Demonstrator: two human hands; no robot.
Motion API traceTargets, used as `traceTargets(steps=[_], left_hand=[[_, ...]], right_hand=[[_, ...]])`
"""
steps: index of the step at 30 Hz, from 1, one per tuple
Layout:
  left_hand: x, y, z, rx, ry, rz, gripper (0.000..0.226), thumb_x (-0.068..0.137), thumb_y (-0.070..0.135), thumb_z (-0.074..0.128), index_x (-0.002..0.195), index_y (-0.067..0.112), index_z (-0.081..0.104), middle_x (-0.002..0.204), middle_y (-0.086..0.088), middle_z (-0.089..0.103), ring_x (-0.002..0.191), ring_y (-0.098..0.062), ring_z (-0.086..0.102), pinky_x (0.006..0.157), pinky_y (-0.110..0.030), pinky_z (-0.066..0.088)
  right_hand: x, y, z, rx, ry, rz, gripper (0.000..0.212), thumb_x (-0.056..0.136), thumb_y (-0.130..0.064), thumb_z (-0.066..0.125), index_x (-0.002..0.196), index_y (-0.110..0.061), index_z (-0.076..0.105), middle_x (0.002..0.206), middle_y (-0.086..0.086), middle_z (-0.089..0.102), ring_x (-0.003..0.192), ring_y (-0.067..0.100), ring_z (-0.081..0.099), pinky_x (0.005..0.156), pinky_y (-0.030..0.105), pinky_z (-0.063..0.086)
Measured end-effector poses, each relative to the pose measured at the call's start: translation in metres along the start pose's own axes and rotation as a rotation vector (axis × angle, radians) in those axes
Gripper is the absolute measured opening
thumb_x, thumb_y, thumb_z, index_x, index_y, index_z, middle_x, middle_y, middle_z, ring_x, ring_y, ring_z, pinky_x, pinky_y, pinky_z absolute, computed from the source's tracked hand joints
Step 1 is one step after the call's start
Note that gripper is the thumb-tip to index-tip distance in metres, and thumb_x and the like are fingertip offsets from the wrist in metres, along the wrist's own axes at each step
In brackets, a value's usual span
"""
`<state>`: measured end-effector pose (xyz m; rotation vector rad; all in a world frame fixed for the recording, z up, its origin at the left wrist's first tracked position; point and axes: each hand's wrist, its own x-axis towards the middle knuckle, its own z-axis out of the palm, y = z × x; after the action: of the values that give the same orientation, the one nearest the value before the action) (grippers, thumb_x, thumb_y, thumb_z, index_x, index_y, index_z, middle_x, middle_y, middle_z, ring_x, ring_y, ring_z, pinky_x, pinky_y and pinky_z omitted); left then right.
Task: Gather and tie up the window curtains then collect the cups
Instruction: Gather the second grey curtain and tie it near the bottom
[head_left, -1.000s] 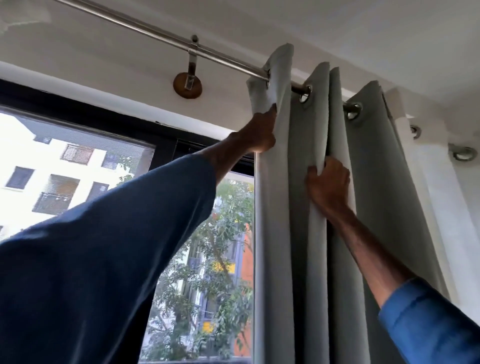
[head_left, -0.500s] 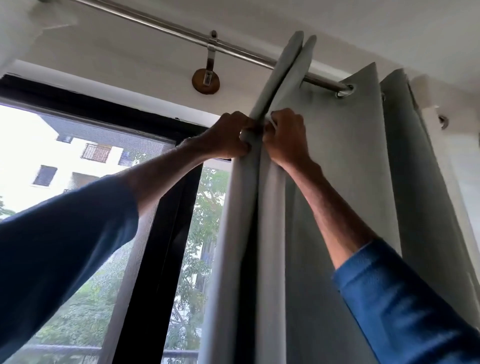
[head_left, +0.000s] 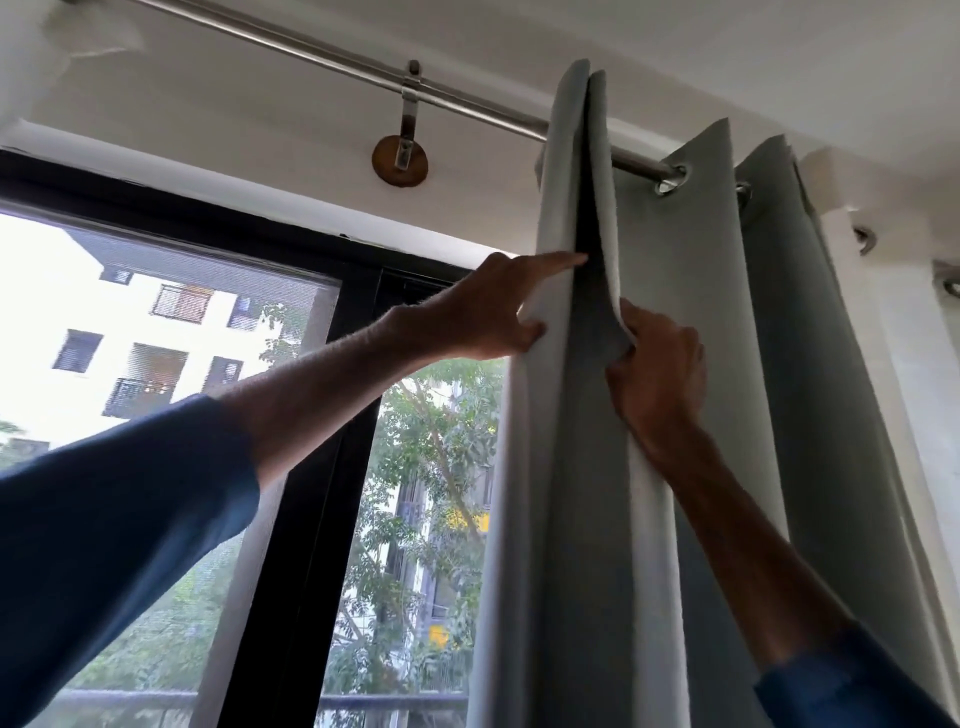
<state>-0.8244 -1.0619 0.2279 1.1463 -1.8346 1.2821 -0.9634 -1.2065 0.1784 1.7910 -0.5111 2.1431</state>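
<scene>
A grey-green eyelet curtain (head_left: 743, 374) hangs bunched in folds from a steel rod (head_left: 311, 44) at the right of the window. My left hand (head_left: 483, 312) holds the leftmost fold between thumb and fingers, its forefinger stretched straight into the dark gap between two folds. Just right of that gap, my right hand (head_left: 660, 374) grips the edge of the second fold with curled fingers. Both arms, in blue sleeves, reach up. No cups are in view.
A round wooden bracket (head_left: 400, 158) fixes the rod to the wall above the black window frame (head_left: 358, 467). A white sheer curtain (head_left: 914, 415) hangs at the far right. Buildings, trees and a balcony rail show through the glass.
My hands, pressed together on two folds half a second ago, have come apart and sit slightly lower. The two folds have parted a little, and my left forefinger has straightened.
</scene>
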Motion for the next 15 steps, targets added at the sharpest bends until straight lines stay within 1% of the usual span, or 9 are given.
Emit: traceTargets(steps=[1,2,4,5,7,8,10,12,15], left_hand=[[0.003,0.003,0.003,-0.008,-0.005,0.026,0.085,0.077,0.004,0.068,0.153,0.024,0.035,0.050,0.007,0.041,0.045,-0.012,0.040,0.050,-0.027,0.042],[0.007,0.007,0.005,-0.004,-0.010,0.051,0.091,0.075,0.002,0.068,0.155,0.025,0.029,0.048,0.006,0.034,0.042,-0.010,0.033,0.045,-0.026,0.034],[0.011,0.012,0.008,-0.001,-0.031,0.072,0.097,0.073,-0.002,0.067,0.156,0.023,0.025,0.047,0.004,0.031,0.039,-0.011,0.032,0.043,-0.024,0.027],[0.012,0.013,0.009,-0.006,-0.046,0.070,0.097,0.072,-0.004,0.067,0.156,0.020,0.025,0.047,0.005,0.032,0.038,-0.010,0.035,0.041,-0.020,0.025],[0.014,0.014,0.010,-0.005,-0.073,0.036,0.094,0.073,-0.005,0.068,0.156,0.014,0.026,0.048,0.007,0.035,0.041,-0.002,0.044,0.040,-0.014,0.027],[0.014,0.014,0.010,0.005,-0.083,0.018,0.093,0.074,-0.004,0.069,0.155,0.012,0.026,0.050,0.007,0.037,0.044,0.003,0.046,0.040,-0.013,0.029],[0.013,0.014,0.009,0.019,-0.102,0.000,0.092,0.075,-0.006,0.069,0.155,0.011,0.026,0.053,0.007,0.039,0.047,0.009,0.048,0.040,-0.011,0.031],[0.012,0.011,0.009,0.043,-0.112,-0.014,0.092,0.075,-0.008,0.066,0.155,0.012,0.026,0.054,0.008,0.039,0.047,0.008,0.049,0.040,-0.009,0.032],[0.014,0.008,0.014,0.086,-0.108,0.009,0.090,0.074,-0.008,0.061,0.155,0.011,0.026,0.056,0.014,0.042,0.046,0.002,0.045,0.046,-0.005,0.035]], right_hand=[[-0.002,-0.002,0.001,0.001,-0.054,-0.008,0.058,0.081,-0.004,0.064,0.136,-0.020,0.061,0.115,0.012,0.072,0.102,0.035,0.067,0.086,0.036,0.051],[-0.003,-0.005,0.003,0.014,-0.089,-0.022,0.052,0.083,-0.005,0.063,0.133,-0.021,0.063,0.111,0.011,0.072,0.102,0.034,0.067,0.082,0.036,0.049],[-0.005,-0.011,0.008,0.034,-0.058,-0.101,0.034,0.086,-0.014,0.059,0.118,-0.020,0.068,0.098,0.010,0.074,0.093,0.036,0.068,0.069,0.033,0.042],[-0.005,-0.014,0.009,0.028,-0.024,-0.140,0.026,0.087,-0.018,0.057,0.111,-0.018,0.069,0.092,0.011,0.073,0.090,0.039,0.066,0.066,0.033,0.040],[-0.004,-0.018,0.010,0.006,0.021,-0.159,0.021,0.089,-0.022,0.055,0.105,-0.016,0.068,0.089,0.012,0.072,0.088,0.041,0.064,0.065,0.035,0.040],[-0.004,-0.019,0.009,-0.002,0.030,-0.161,0.022,0.090,-0.022,0.055,0.105,-0.017,0.069,0.089,0.011,0.072,0.088,0.040,0.064,0.065,0.036,0.041],[-0.005,-0.019,0.004,0.007,0.038,-0.177,0.027,0.089,-0.020,0.053,0.109,-0.018,0.071,0.090,0.012,0.073,0.086,0.040,0.065,0.069,0.039,0.047],[-0.006,-0.020,-0.001,0.032,0.038,-0.184,0.028,0.087,-0.016,0.052,0.106,-0.016,0.073,0.087,0.014,0.073,0.082,0.041,0.065,0.069,0.043,0.051],[-0.010,-0.026,0.000,0.040,0.061,-0.183,0.025,0.086,-0.011,0.054,0.100,-0.015,0.074,0.084,0.015,0.073,0.079,0.044,0.065,0.064,0.043,0.052]])
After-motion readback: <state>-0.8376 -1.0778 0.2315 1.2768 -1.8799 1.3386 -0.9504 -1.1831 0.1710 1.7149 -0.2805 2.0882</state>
